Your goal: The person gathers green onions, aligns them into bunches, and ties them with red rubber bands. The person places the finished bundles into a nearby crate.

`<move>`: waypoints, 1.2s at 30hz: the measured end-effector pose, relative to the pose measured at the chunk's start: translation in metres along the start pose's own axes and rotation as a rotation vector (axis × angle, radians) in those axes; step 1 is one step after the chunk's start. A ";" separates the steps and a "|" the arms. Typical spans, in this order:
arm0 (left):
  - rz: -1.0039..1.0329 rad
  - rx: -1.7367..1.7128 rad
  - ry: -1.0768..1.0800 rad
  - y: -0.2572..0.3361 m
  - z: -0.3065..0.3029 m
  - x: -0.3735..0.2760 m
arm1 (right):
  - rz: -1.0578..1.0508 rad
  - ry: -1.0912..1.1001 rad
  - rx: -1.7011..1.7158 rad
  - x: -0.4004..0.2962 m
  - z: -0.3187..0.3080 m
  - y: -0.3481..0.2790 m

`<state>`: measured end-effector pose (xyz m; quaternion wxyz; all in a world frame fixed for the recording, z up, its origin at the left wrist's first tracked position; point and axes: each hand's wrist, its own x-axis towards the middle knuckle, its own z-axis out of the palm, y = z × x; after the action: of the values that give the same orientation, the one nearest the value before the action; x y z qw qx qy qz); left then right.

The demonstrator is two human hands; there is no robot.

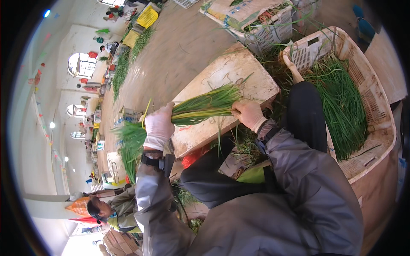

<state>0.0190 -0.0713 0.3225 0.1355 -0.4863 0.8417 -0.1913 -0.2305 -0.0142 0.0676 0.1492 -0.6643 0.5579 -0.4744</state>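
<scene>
My left hand (pixel 159 126), in a pale glove, is closed around a bundle of long green leafy stalks (pixel 205 104), possibly Chinese chives. Its loose green tips hang out to the left of the hand. The other end of the bundle lies over a worn, pale block-like work surface (pixel 205 76). At that end my right hand (pixel 249 114), gloved too, pinches a few yellowish stalks at the lower edge of the bundle. A band on each wrist carries a dark device.
A dirty white plastic basket (pixel 378 92) of green stalks stands at the right. Another crate (pixel 272 35), partly covered by a sack, is beyond the block. Red netting (pixel 192 157) lies under the block. A co-worker (pixel 118 204) sits at lower left. Plant scraps litter the floor.
</scene>
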 end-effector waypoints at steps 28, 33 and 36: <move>-0.494 -0.505 -0.059 0.030 0.258 -0.140 | 0.162 -0.244 0.092 0.023 -0.050 0.034; -0.470 -0.560 -0.068 0.036 0.258 -0.133 | -0.088 -0.345 -0.244 0.004 0.029 0.014; -0.489 -0.586 -0.080 0.033 0.264 -0.139 | -0.156 -0.476 -0.447 0.004 0.052 0.005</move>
<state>0.1708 0.0143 0.0783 -0.0260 -0.6979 0.7140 0.0500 -0.1923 -0.0366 0.0391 0.0892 -0.8134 0.5453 -0.1820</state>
